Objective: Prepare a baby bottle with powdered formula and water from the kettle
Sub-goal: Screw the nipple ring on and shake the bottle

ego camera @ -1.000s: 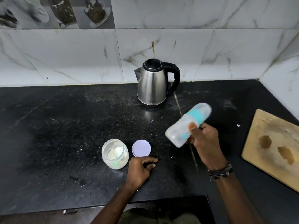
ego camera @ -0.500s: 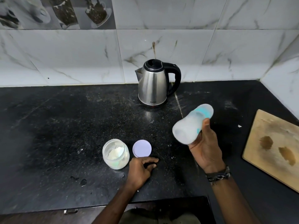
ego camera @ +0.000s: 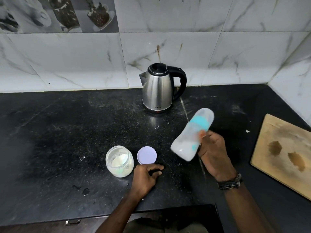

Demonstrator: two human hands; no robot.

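While gripping the baby bottle in the air, well clear of the bench, wraps the right hand round its lower half: fingers curled behind the body, thumb pressed across the near side. Holds it slanted, base down toward the left, teal collar and capped top up toward the right. Looks blurred along its length, so probably caught mid-shake to mix powder and water. Cannot tell through the cloudy wall how full it is.

Rests the left hand on the bench just in front of the lilac lid, fingers loosely curled and pinching nothing, tips on the dark stone. Sits close to that lid likely for closing the formula jar next. Stands open just left of the lid, that jar, with pale powder inside.

Parks the steel kettle at the back against the tiled wall, lid down, handle to the right, well apart from both hands, which suggests that pouring is finished. Leaves a wooden board at the far right, untouched by either hand.

Seems near the end of the task: bottle capped, powder and kettle set aside. Risks a leak at the collar if not screwed tight.
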